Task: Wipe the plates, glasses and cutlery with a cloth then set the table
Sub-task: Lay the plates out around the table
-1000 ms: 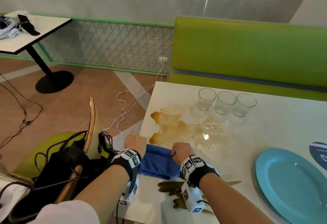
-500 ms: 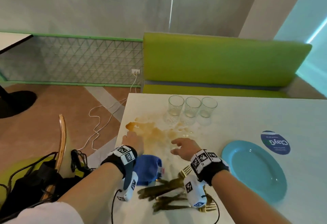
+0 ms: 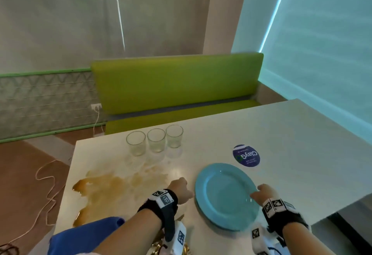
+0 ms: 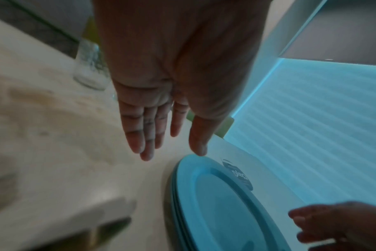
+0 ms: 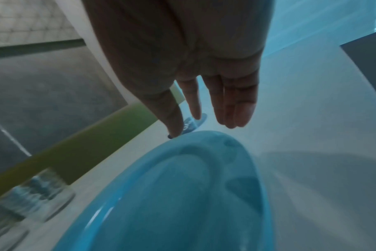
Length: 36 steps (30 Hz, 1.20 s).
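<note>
A stack of blue plates (image 3: 223, 195) (image 4: 221, 208) (image 5: 174, 195) lies on the white table (image 3: 291, 134) near its front edge. My left hand (image 3: 180, 190) (image 4: 161, 132) hovers at the stack's left rim with straight fingers, holding nothing. Over the right rim, my right hand (image 3: 261, 192) (image 5: 206, 117) is open too, its thumb close to the plate. Three empty glasses (image 3: 156, 142) stand in a row at the far side. The blue cloth (image 3: 84, 234) lies at the near left corner, partly under my left forearm. Gold cutlery (image 3: 159, 246) peeks out below my left wrist.
A brown spill (image 3: 104, 186) spreads over the table's left part, between the glasses and the cloth. A round blue sticker (image 3: 246, 155) sits beyond the plates. A green bench (image 3: 177, 85) runs behind the table. White cable (image 3: 45, 192) trails on the floor at left.
Both hands let go of the blue cloth and moved right to either side of the blue plates. The head view swung right and up.
</note>
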Each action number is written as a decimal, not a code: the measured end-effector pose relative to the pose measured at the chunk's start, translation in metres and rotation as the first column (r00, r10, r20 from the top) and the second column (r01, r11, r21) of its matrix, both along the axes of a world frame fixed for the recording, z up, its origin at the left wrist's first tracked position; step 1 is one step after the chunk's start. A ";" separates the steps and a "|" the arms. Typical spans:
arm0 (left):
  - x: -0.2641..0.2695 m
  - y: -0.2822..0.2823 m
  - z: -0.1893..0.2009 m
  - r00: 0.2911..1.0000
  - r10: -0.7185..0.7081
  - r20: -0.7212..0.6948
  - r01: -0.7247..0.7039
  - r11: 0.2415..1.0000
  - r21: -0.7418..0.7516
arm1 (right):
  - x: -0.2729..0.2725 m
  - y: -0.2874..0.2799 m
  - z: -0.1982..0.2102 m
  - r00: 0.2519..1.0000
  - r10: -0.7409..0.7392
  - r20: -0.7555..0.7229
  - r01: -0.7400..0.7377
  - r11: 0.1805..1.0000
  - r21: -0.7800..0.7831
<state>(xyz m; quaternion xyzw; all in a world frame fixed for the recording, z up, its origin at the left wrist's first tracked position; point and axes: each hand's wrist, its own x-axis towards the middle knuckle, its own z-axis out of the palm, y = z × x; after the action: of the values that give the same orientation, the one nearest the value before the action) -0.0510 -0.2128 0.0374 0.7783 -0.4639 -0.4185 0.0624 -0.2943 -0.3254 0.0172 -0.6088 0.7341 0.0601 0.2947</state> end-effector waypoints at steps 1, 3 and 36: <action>-0.005 -0.006 -0.003 1.000 0.016 0.005 -0.016 1.000 0.017 | -0.007 -0.002 -0.004 1.000 -0.021 -0.012 0.021 1.000 0.018; -0.015 -0.017 -0.011 0.999 0.046 0.015 -0.047 0.998 0.050 | -0.016 -0.007 -0.015 0.999 -0.052 0.002 0.051 0.998 0.045; -0.093 -0.169 0.005 0.440 0.469 -0.765 -0.751 0.660 -0.027 | -0.098 -0.143 0.017 0.463 -0.435 0.772 0.425 0.873 0.237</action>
<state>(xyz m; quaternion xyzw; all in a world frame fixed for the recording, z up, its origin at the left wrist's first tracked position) -0.1437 -0.3822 0.0426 0.6450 -0.1513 -0.5329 0.5264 -0.3920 -0.4685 0.0343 -0.3618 0.6472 -0.2945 0.6029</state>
